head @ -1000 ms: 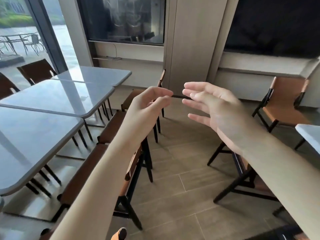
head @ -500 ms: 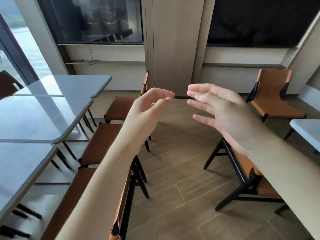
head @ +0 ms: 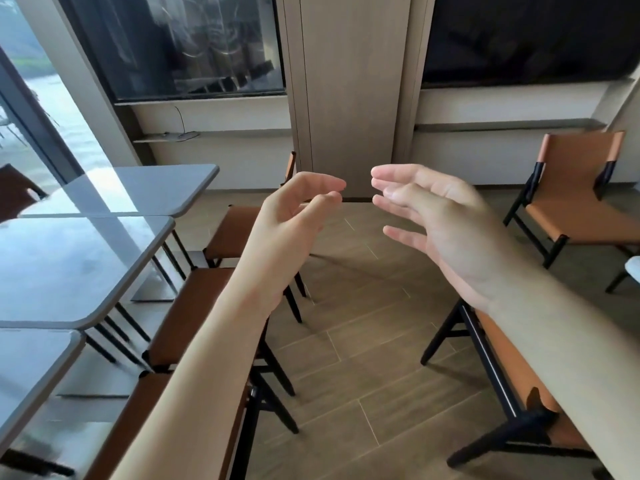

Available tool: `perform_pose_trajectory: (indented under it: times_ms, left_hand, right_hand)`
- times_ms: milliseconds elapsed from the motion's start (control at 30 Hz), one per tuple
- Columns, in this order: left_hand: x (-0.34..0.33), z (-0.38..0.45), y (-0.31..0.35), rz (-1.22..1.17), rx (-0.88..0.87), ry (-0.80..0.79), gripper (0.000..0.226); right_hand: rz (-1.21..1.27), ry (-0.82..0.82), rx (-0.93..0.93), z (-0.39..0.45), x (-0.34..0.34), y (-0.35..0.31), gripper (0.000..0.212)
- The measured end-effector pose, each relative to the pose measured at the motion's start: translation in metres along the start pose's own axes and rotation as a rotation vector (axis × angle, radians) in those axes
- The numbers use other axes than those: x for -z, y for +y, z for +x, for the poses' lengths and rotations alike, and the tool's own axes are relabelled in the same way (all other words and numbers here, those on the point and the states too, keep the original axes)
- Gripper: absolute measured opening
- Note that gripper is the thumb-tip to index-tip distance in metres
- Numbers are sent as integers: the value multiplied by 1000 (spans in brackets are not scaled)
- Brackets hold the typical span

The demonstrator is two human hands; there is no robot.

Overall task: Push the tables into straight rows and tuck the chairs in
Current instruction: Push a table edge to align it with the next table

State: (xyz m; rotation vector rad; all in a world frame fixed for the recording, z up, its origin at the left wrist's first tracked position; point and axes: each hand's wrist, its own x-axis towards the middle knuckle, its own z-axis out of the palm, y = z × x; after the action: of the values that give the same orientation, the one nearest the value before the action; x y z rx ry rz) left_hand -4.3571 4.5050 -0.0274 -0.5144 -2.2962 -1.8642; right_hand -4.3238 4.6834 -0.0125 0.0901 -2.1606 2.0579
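Observation:
Three grey tables stand in a row on the left: a far one (head: 138, 188), a middle one (head: 69, 268) and a near one (head: 24, 375). Brown chairs sit along their right side: one at the back (head: 232, 230), one in the middle (head: 194, 313) and one nearest me (head: 138, 427). My left hand (head: 294, 216) hangs in the air above them, fingers loosely curled, holding nothing. My right hand (head: 440, 220) is raised beside it with fingers relaxed and spread, empty. The two hands are apart.
A brown chair (head: 585, 202) stands alone at the far right by the wall. Another chair (head: 512, 375) sits under my right forearm. A table corner (head: 633, 268) shows at the right edge. A wooden pillar (head: 349, 91) rises ahead. Wood floor (head: 363, 341) runs between the rows.
The view has swung right and forward, so the tables slid to the left. Both hands stay raised and empty in nearly the same pose.

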Motion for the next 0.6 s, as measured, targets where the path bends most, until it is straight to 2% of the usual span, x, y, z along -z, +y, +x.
perform_pose_trajectory:
  times_ms: [333, 600]
  left_hand:
    - [-91, 136, -28, -43, -16, 37, 19]
    - [-125, 202, -46, -29, -9, 38, 21]
  right_hand:
    - [19, 51, 1, 128, 98, 30, 25]
    - [68, 47, 8, 196, 143, 49, 28]
